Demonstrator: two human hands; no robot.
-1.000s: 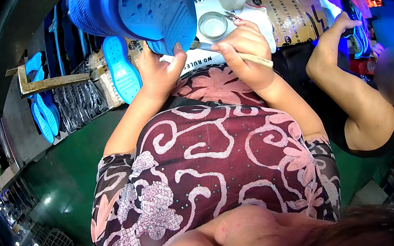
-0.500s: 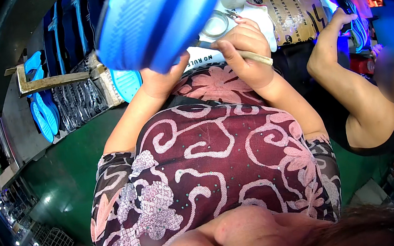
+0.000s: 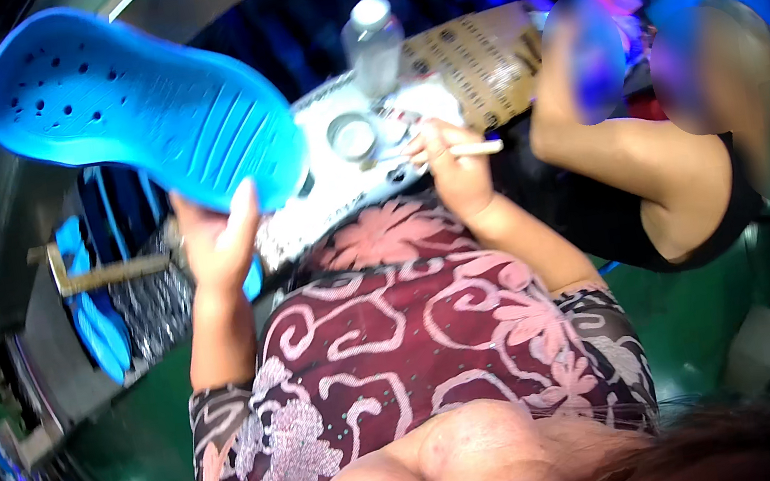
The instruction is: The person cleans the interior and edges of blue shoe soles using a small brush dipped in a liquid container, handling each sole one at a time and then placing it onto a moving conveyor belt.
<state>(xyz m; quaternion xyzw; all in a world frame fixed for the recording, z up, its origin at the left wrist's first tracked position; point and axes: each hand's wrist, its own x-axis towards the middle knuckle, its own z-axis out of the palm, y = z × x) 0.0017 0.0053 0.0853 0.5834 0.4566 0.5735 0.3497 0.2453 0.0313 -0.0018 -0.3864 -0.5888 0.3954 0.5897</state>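
Note:
A blue shoe sole [image 3: 159, 105], pierced with small holes at one end and ridged at the other, is lifted at the upper left. My left hand [image 3: 218, 239] grips its lower edge, thumb at the near end. Over the white work surface, my right hand [image 3: 457, 176] is closed around a thin brush-like tool with a pale handle [image 3: 482, 147]; its tip is too blurred to make out. Beside that hand stands a small open round jar [image 3: 352, 136]. Behind the jar is a translucent bottle with a white cap [image 3: 375, 50].
More blue soles [image 3: 93, 321] lie at the left beside a wooden bracket [image 3: 114, 273] and black plastic wrapping [image 3: 153, 307]. Brown printed sheeting [image 3: 473, 61] covers the bench beyond my right hand. At the right, another person's bent arm [image 3: 629, 157] reaches toward the bench.
My left hand has carried the sole leftward and turned it, so its holed, ridged face now shows. My right hand has moved apart from it, still holding the tool. The whole view has shifted.

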